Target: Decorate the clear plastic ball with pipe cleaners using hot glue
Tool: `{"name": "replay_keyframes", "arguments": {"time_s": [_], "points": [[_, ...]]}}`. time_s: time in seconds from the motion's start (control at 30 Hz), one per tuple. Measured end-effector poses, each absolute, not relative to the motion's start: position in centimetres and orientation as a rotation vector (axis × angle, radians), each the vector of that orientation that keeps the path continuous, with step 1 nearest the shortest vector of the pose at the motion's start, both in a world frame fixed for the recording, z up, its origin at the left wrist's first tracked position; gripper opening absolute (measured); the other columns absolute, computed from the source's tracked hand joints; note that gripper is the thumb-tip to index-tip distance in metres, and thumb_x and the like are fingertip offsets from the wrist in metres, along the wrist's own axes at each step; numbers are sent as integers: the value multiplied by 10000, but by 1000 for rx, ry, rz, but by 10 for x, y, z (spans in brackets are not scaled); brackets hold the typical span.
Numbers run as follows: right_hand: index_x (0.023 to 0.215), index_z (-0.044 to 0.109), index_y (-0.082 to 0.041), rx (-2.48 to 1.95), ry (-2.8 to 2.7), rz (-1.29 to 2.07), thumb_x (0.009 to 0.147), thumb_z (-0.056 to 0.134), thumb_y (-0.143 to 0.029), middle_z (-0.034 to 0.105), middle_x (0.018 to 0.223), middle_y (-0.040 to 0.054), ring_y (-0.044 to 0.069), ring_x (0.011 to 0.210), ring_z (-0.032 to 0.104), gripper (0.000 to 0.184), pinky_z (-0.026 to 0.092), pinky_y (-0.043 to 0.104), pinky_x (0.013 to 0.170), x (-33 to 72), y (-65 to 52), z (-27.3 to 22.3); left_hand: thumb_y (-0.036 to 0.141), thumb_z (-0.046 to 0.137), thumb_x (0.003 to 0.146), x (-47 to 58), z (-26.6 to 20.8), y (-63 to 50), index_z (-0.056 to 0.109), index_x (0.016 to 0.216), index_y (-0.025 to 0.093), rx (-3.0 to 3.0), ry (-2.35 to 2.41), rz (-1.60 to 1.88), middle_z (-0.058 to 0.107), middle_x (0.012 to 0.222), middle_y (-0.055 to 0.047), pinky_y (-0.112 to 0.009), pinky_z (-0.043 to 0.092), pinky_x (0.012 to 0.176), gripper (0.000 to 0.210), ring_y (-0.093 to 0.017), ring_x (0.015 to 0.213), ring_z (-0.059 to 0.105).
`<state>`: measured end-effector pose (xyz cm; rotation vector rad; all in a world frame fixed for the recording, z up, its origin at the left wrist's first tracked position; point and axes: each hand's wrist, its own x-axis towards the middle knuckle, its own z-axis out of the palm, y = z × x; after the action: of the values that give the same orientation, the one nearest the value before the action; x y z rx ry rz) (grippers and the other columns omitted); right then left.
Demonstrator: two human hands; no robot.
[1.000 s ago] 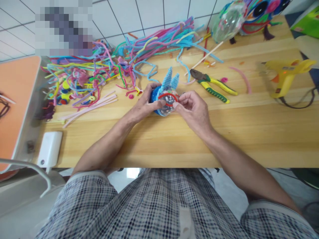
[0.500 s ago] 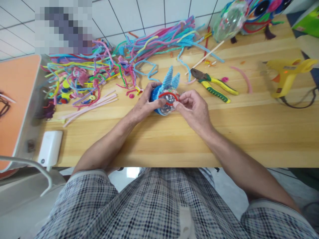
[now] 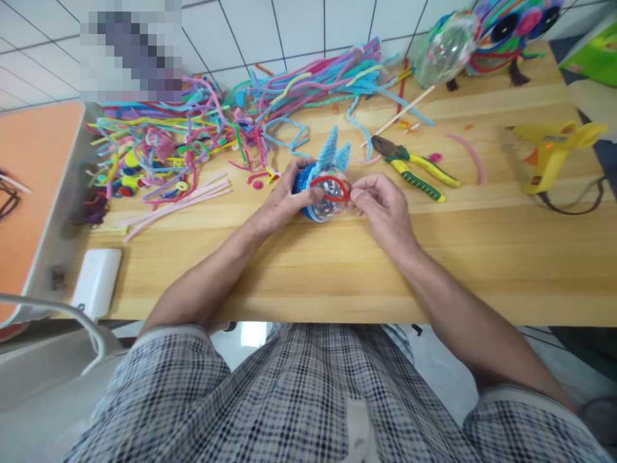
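A clear plastic bottle piece, wrapped in blue pipe cleaner at its left end, is held above the table by my left hand. My left thumb presses on its clear face, with the fingers curled behind. Two light blue pipe-cleaner ears stick up from its top. Across the clear end curves a red pipe cleaner bent into a loop. At the loop's right side, the thumb and forefinger of my right hand are pinched together on the red pipe cleaner.
Pliers with green and yellow handles lie to the right, a yellow glue gun beyond them. Bundled pipe cleaners line the wall. Pale pink strips and a white power bank lie left. A decorated bottle stands at the back right.
My right hand has shifted slightly right, and the red loop's right side has moved with its fingertips. The left hand keeps its hold on the bottle piece. The view has tilted slightly.
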<state>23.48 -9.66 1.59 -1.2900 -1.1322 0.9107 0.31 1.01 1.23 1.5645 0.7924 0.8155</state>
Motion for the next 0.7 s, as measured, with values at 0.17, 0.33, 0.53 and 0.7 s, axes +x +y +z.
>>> {"name": "replay_keyframes", "arguments": {"time_s": [0.17,0.33,0.53,0.7], "points": [[1014,673,-281,-1206,-1105,776,983,835,-330,752,917,-45,137,747,686,172,598,302,708,241,-92,8,656,1011,809,2,11,12,745,1414,296,1541,783,818,796,1355,-77,-543,624,1182,752,-368,1287,742],[977,666,-302,-1030,-1093,822,1058,760,-380,668,809,-52,133,656,615,146,551,289,619,237,-96,17,709,1013,796,3,12,14,755,1409,284,1555,770,834,807,1309,-61,-476,615,1128,789,-340,1247,738],[1043,705,-332,-943,-998,925,1043,817,-518,565,683,-100,128,542,489,217,468,270,532,236,-96,20,652,1017,798,0,10,13,742,1407,289,1486,782,829,788,1287,-47,-437,592,1117,761,-331,1259,725],[1134,733,-301,-1050,-1040,735,1071,827,-591,602,753,-91,121,589,524,311,460,263,537,234,-104,13,559,1049,747,4,13,9,730,1347,289,1295,786,868,817,1251,-33,-439,623,1115,731,-331,1268,775]]}}
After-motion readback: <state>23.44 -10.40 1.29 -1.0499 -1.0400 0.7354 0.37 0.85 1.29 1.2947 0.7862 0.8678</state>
